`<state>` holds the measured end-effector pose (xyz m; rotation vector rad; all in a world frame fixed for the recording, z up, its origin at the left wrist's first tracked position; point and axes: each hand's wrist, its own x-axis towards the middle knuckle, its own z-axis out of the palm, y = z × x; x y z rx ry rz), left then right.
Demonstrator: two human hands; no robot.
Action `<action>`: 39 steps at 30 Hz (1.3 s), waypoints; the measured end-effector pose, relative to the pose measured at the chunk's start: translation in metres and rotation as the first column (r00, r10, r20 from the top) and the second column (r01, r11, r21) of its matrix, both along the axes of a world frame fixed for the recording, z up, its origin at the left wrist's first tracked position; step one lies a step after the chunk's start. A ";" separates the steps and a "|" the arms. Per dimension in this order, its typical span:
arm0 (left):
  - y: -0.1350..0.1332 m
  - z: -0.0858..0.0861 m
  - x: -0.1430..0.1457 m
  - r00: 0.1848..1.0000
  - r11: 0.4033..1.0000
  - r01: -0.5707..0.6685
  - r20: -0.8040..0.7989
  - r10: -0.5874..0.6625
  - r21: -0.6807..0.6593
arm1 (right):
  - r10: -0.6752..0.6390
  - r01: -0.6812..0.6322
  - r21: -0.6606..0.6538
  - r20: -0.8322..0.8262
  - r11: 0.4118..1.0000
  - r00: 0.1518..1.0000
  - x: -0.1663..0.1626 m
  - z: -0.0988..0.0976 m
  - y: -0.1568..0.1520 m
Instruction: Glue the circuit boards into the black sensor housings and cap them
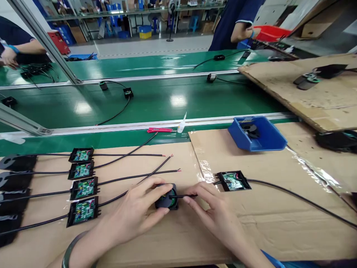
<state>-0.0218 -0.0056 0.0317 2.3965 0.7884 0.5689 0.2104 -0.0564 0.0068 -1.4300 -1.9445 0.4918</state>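
My left hand [147,203] is closed around a small round black housing [164,201] with a green edge, which rests on the cardboard. Between the thumb and fingers of my right hand [209,204] is a black cable [184,196] that runs into the housing's right side. Just beyond my right hand lies an open black box with a green circuit board [234,181], and a cable leaves it to the right. Several similar boxes with circuit boards [83,210] line up left of my left hand, their cables stretching toward it.
A blue bin [258,139] holding black parts stands at the back right. A pink utility knife [160,130] and a small white bottle [182,124] lie by the green conveyor [156,100]. Raised cardboard [312,89] is at right. Two people work across the line, one holding a red tray [272,33].
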 end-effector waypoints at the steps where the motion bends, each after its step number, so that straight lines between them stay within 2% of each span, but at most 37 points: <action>1: 0.001 -0.001 0.001 1.000 0.999 0.011 -0.002 -0.011 0.042 | -0.007 0.007 -0.009 -0.015 1.000 1.000 0.000 0.000 -0.001; 4: 0.002 -0.004 0.003 0.999 0.988 0.029 -0.021 -0.026 0.151 | -0.030 0.029 -0.016 -0.050 0.999 0.998 0.000 -0.002 -0.002; 10: -0.001 -0.005 0.006 1.000 0.971 -0.002 0.026 -0.004 0.240 | -0.039 0.037 -0.022 -0.080 0.999 0.996 -0.001 -0.005 -0.002; 15: -0.002 -0.006 0.011 0.993 0.972 -0.044 0.119 0.017 0.231 | -0.035 0.034 -0.017 -0.092 0.999 0.995 0.000 -0.005 -0.001; 21: 0.000 -0.011 0.015 0.991 0.962 -0.041 0.133 0.005 0.271 | -0.027 0.028 0.004 -0.100 1.000 0.995 0.000 -0.004 -0.001; 26: -0.002 -0.016 0.015 0.986 0.968 -0.059 0.168 0.018 0.242 | -0.029 0.031 0.022 -0.097 0.999 0.995 0.000 -0.005 0.000; 35: 0.000 -0.012 0.017 0.993 0.965 -0.032 0.122 0.000 0.259 | -0.028 0.033 0.041 -0.112 0.999 0.993 0.000 -0.005 0.000; 39: -0.001 -0.022 0.017 0.986 0.948 -0.068 0.164 0.017 0.309 | -0.022 0.028 0.054 -0.116 0.998 0.993 0.000 -0.004 0.000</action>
